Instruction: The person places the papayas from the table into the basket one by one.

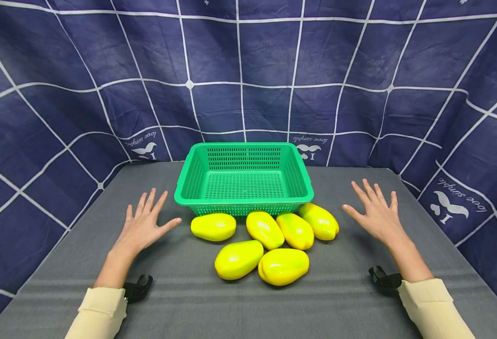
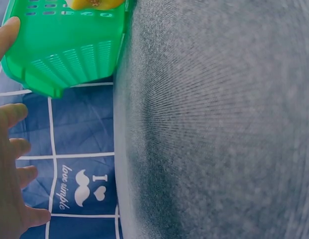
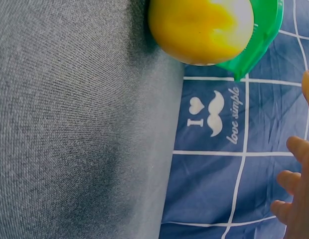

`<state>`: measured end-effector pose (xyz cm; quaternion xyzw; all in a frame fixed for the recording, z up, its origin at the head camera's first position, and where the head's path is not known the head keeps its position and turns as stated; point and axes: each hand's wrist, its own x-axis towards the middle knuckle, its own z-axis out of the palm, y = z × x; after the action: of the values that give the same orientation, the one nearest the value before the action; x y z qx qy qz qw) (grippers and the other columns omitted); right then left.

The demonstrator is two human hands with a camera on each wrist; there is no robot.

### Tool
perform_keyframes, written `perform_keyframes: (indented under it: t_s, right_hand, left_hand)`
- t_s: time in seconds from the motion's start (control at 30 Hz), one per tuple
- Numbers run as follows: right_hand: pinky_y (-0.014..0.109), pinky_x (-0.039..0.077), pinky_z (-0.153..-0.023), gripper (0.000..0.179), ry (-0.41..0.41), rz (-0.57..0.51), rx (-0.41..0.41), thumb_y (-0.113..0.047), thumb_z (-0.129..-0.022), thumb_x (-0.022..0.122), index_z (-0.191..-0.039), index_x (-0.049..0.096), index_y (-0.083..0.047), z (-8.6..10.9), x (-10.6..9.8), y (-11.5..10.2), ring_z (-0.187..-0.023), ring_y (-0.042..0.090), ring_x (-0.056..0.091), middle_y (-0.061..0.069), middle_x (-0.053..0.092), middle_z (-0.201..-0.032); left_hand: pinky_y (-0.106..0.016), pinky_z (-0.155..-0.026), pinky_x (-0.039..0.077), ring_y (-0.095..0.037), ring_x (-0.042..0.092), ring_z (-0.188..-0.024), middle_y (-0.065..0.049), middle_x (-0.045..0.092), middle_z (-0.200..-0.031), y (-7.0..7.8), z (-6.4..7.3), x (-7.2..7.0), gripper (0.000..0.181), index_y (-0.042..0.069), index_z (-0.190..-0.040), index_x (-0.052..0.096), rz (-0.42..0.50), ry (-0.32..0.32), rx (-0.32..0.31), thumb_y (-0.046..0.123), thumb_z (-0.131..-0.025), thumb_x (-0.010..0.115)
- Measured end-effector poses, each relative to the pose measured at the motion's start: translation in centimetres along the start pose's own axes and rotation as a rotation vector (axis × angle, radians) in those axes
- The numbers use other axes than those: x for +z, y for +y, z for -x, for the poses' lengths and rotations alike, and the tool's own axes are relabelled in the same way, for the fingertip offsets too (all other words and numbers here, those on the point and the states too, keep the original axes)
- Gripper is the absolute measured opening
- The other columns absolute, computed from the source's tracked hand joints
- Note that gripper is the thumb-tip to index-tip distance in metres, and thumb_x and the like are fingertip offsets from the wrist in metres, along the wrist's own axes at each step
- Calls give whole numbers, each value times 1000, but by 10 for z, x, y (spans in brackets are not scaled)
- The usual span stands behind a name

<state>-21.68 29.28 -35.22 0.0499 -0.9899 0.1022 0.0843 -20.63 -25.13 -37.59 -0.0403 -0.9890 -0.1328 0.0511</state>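
Observation:
My left hand [image 1: 142, 228], fingers spread and straight, hovers left of a green plastic basket [image 1: 244, 205] and holds nothing. On the other side my right hand [image 1: 377, 214] is likewise spread, palm down, with nothing in it. Several glossy yellow, mango-like fruits lie in front of the basket. Nearest my left hand is one fruit [image 1: 213, 227]; nearest my right is another fruit [image 1: 319, 221], close against the basket's front right corner. Two more, a left fruit [image 1: 238, 260] and a right fruit [image 1: 284, 267], lie closer to me. Inside the basket, only its slotted floor shows.
A grey cloth-covered table [image 1: 189, 306] bears everything. Behind it and along both sides hangs a navy curtain [image 1: 265, 56] with white grid lines and printed lettering. Each wrist wears a black device, a left strap [image 1: 138, 288] and a right strap [image 1: 385, 278].

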Motion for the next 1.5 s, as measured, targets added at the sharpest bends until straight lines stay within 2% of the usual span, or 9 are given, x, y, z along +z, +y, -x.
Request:
perform_keyframes:
  t_s: [0.27, 0.43, 0.57, 0.8, 0.93, 1.07, 1.27, 1.5]
  right_hand:
    - [64, -13, -101, 78, 17, -15, -6, -63, -87, 33, -147, 10, -19, 1, -1, -1, -136, 46, 4, 21, 8, -151]
    - [63, -13, -103, 77, 37, -55, -11, -62, -88, 34, -147, 12, -18, 2, -1, -6, -137, 45, 6, 21, 9, -151]
    - [60, -12, -105, 73, 93, -100, -38, -58, -88, 37, -146, 17, -18, 4, 0, -10, -137, 43, 11, 20, 14, -150]
    - [57, -5, -108, 62, 225, -176, -95, -45, -90, 47, -142, 30, -17, 10, 8, -22, -134, 41, 24, 18, 28, -147]
    - [57, 1, -109, 57, 273, -216, -118, -40, -90, 50, -139, 36, -15, 13, 15, -28, -130, 41, 30, 18, 33, -144]
    - [57, 4, -108, 53, 309, -265, -137, -33, -89, 53, -137, 40, -12, 15, 22, -33, -127, 40, 34, 19, 37, -141]
    - [57, 8, -108, 50, 297, -337, -159, -32, -91, 51, -136, 41, -11, 17, 31, -41, -126, 40, 36, 19, 39, -140]
    - [62, 14, -103, 51, 232, -400, -133, -33, -91, 51, -136, 41, -13, 18, 42, -49, -128, 41, 33, 17, 37, -142]
  left_hand:
    - [-67, -102, 1, -42, 4, -138, -20, 4, -152, 0, 1, -1, 86, 17, -147, 9, 13, 57, 11, 64, -83, 42]
    - [-61, -106, 5, -40, 7, -138, -19, 6, -152, 2, 1, -1, 81, 17, -147, 11, 67, 104, 22, 61, -85, 40]
    - [-62, -104, 14, -41, 13, -137, -17, 11, -152, 6, 0, 0, 76, 18, -147, 14, 135, 162, 24, 57, -87, 41]
    - [-67, -90, 29, -42, 29, -129, -15, 23, -148, 16, -2, 4, 65, 18, -145, 22, 264, 291, 11, 48, -91, 41]
    - [-66, -86, 32, -40, 34, -126, -13, 25, -147, 23, -5, 10, 61, 18, -143, 27, 319, 345, 16, 45, -91, 44]
    - [-64, -88, 33, -39, 35, -127, -12, 26, -146, 31, -7, 15, 59, 18, -142, 29, 378, 368, 14, 43, -91, 45]
    - [-57, -97, 31, -37, 35, -127, -13, 27, -145, 39, -15, 20, 57, 15, -140, 33, 513, 396, 13, 39, -91, 48]
    - [-47, -99, 35, -30, 39, -126, -9, 30, -144, 45, -27, 26, 54, 13, -137, 38, 678, 431, 20, 33, -89, 53]
